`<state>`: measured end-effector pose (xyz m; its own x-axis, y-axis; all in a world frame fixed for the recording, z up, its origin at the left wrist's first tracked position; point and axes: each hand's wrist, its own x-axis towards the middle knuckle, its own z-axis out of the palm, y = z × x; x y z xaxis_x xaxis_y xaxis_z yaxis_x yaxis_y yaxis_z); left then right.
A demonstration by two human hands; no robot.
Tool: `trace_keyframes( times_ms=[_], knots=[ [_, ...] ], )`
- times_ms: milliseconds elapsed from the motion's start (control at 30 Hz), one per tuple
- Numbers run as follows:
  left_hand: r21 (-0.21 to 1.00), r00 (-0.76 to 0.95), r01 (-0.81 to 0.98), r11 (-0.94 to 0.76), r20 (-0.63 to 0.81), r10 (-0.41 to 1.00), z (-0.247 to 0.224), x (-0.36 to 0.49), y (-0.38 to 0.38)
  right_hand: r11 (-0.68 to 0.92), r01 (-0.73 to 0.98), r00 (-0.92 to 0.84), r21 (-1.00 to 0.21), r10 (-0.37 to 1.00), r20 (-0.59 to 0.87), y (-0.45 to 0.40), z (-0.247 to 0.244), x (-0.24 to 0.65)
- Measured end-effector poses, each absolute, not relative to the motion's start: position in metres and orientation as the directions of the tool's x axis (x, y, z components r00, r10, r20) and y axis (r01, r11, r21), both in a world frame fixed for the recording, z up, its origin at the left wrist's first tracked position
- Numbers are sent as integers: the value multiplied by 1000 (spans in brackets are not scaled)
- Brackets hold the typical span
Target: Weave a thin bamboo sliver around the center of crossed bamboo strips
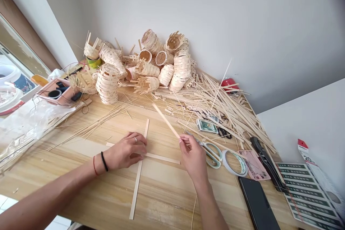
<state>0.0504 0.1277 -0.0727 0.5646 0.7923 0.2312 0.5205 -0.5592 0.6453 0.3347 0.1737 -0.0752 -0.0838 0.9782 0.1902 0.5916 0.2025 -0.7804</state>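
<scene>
Under the long strip point(136, 190): table point(107, 194), pale grained wood, reaching well past the strip on either side.
Tubes point(179, 70): a heap of woven ones beyond the long strip, near the wall point(215, 14), some with loose ends sticking out at the rim.
Pile point(237, 122): thin slats in a tangle, beyond the long strip and to its right.
Tray point(66, 97): pink, well to the left of the long strip and beyond it, dark things inside.
Right hand point(194, 158): right of the long strip, pinching the near end of the loose strip point(165, 120) between thumb and fingers.
Left hand point(126, 151): on the long strip, fingers bent over its meeting with the cross strip point(163, 158); whether they grip or only press, I cannot tell.
Long strip: flat, passing under the left fingers and showing on both sides of them.
Cross strip: athwart the long strip, its right end just beside the right hand.
Loose strip: right of the long strip, slanting from the right fingers toward the tubes.
Phone point(258, 205): black, well right of the long strip.
Scissors point(214, 154): right of the long strip, touching or just beside the tape point(243, 167).
Ring point(135, 139): on a left finger, just left of the long strip.
</scene>
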Motion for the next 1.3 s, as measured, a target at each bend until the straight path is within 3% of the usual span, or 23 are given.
trace_keyframes(
  times_ms=[167,367,533,667,767,867,1067,1300],
  knots=[
    [644,569,520,-561,228,790,-72,51,128,247,541,-234,-804,962,138,169,-72,329],
    [643,569,523,-559,225,791,-71,50,128,178,565,-75,-806,983,165,176,-71,342],
    [638,570,529,-559,221,792,-72,50,129,164,489,-191,-857,978,78,172,-70,335],
    [632,568,535,-561,222,792,-72,49,129,87,447,-22,-890,996,86,177,-75,338],
    [626,566,539,-564,227,793,-71,46,129,28,345,110,-938,991,70,184,-78,344],
    [623,557,540,-566,240,795,-69,42,132,-11,169,135,-986,991,12,188,-77,346],
    [643,530,546,-538,232,815,-65,36,138,-81,-119,37,-990,996,-86,182,-68,332],
    [767,536,486,-419,117,836,-39,57,124,-153,-286,-152,-946,982,-112,162,-58,304]
  ],
)
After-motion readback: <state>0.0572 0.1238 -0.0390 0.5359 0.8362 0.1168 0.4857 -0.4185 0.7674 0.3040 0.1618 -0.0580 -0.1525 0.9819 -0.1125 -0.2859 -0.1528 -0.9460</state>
